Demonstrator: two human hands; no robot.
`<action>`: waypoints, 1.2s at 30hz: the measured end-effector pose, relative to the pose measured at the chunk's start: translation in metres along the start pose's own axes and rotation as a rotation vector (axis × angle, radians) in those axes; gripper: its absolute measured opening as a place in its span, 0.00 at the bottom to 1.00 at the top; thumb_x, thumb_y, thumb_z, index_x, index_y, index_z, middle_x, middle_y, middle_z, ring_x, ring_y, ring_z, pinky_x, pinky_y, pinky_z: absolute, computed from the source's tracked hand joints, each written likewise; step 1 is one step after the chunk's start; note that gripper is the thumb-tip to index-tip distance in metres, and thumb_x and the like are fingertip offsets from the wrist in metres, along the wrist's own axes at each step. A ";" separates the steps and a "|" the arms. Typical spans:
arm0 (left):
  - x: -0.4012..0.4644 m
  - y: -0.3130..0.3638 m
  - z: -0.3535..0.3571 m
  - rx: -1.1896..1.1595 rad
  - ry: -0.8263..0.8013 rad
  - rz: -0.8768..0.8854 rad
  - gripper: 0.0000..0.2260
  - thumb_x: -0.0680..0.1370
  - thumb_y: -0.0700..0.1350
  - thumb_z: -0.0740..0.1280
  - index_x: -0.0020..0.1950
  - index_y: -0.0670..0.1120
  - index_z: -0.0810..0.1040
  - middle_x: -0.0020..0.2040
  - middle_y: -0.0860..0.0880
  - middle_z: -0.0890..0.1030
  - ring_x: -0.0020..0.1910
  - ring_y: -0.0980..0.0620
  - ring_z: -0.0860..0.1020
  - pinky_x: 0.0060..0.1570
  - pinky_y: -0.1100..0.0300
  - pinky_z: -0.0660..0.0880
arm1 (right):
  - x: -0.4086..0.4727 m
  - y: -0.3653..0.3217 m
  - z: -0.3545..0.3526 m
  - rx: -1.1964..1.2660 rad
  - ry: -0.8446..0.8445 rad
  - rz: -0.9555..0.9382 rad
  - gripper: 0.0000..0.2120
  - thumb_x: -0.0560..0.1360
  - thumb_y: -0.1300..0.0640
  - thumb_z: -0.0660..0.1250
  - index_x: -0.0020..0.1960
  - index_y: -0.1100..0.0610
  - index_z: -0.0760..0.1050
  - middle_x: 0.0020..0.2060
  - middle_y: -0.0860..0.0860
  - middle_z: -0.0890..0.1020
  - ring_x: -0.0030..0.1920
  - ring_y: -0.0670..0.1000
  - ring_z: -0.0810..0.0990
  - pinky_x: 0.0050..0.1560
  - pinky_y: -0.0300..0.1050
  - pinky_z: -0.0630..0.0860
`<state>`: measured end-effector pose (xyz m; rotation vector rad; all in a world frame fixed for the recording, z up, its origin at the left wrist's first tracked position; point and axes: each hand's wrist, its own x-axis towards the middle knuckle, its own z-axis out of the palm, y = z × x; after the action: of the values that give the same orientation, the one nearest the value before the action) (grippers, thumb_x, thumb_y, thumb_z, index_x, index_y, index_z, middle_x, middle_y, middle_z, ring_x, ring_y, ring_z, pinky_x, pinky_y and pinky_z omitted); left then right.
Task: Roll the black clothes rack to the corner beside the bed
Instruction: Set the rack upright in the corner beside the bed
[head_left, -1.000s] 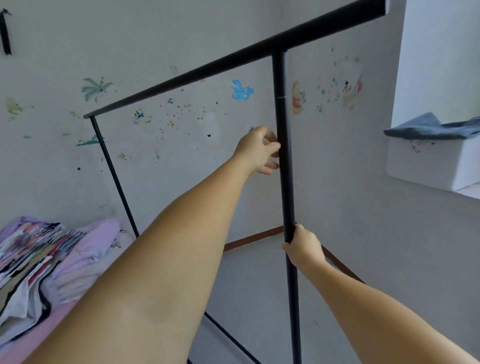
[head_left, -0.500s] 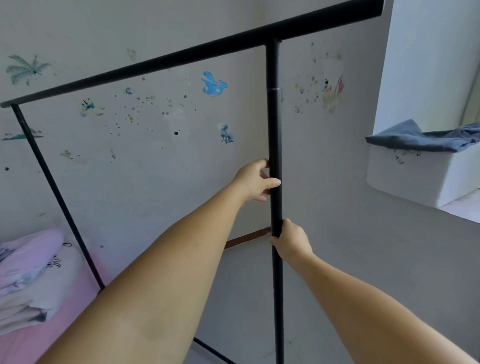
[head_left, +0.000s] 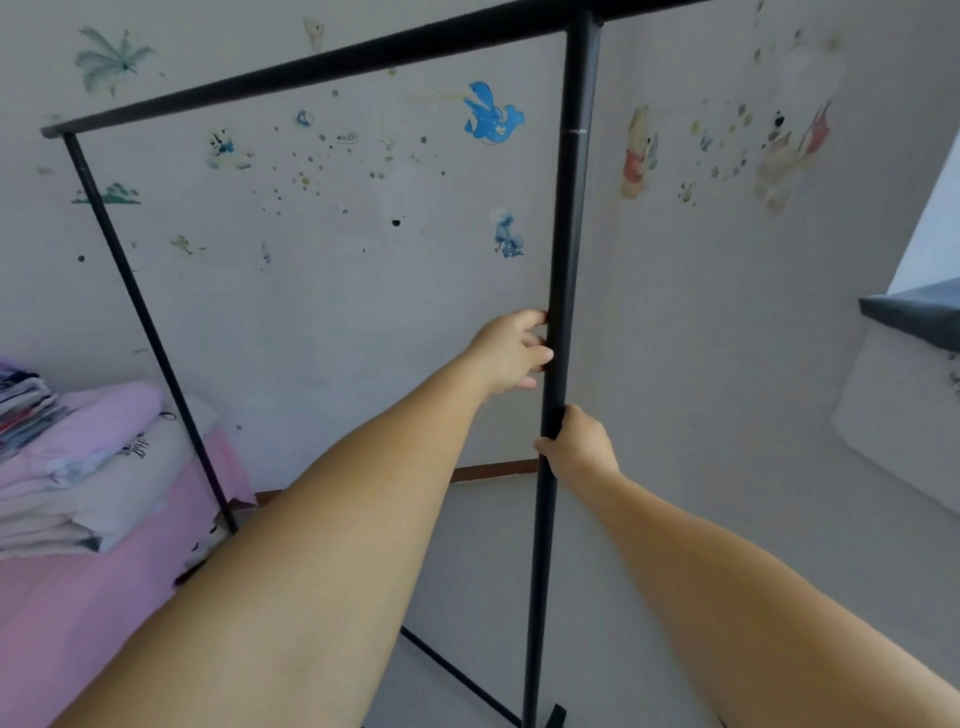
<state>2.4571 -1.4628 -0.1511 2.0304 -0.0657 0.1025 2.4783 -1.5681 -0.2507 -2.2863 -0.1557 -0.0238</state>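
Both hands on the near upright of the black clothes rack (head_left: 563, 249). Left hand (head_left: 511, 353) higher up, fingers curled round the post from its left side. Right hand (head_left: 576, 444) just below, fingers wrapped tight round the post. Rack stands in the room corner: top bar runs along the stickered wall (head_left: 337, 270), far upright meets the edge of the bed (head_left: 93, 613), base bar lies on the grey floor (head_left: 467, 561). Folded bedding (head_left: 88, 467) is stacked on the pink sheet. A grey cloth (head_left: 919, 317) lies on the ledge at right.
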 end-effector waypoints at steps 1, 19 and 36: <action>0.009 -0.002 0.004 -0.002 0.008 -0.011 0.25 0.78 0.37 0.61 0.74 0.48 0.60 0.67 0.42 0.72 0.61 0.46 0.75 0.54 0.56 0.76 | 0.010 0.003 -0.002 -0.004 -0.011 -0.007 0.15 0.75 0.59 0.65 0.61 0.61 0.69 0.54 0.58 0.79 0.52 0.58 0.79 0.46 0.48 0.75; 0.165 -0.043 0.044 0.005 -0.054 -0.089 0.29 0.76 0.36 0.64 0.74 0.51 0.59 0.65 0.44 0.75 0.61 0.46 0.75 0.58 0.51 0.75 | 0.181 0.043 -0.023 0.042 0.014 -0.037 0.17 0.75 0.61 0.66 0.62 0.60 0.69 0.53 0.58 0.80 0.49 0.57 0.79 0.44 0.47 0.76; 0.282 -0.068 0.067 -0.002 -0.114 -0.133 0.29 0.77 0.35 0.62 0.75 0.51 0.55 0.70 0.43 0.70 0.66 0.44 0.71 0.60 0.50 0.74 | 0.315 0.070 -0.029 0.071 0.087 -0.050 0.13 0.75 0.61 0.64 0.59 0.59 0.71 0.45 0.53 0.77 0.42 0.53 0.75 0.36 0.44 0.70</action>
<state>2.7473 -1.4932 -0.2123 2.0316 -0.0027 -0.0970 2.7999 -1.6026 -0.2627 -2.2055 -0.1655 -0.1412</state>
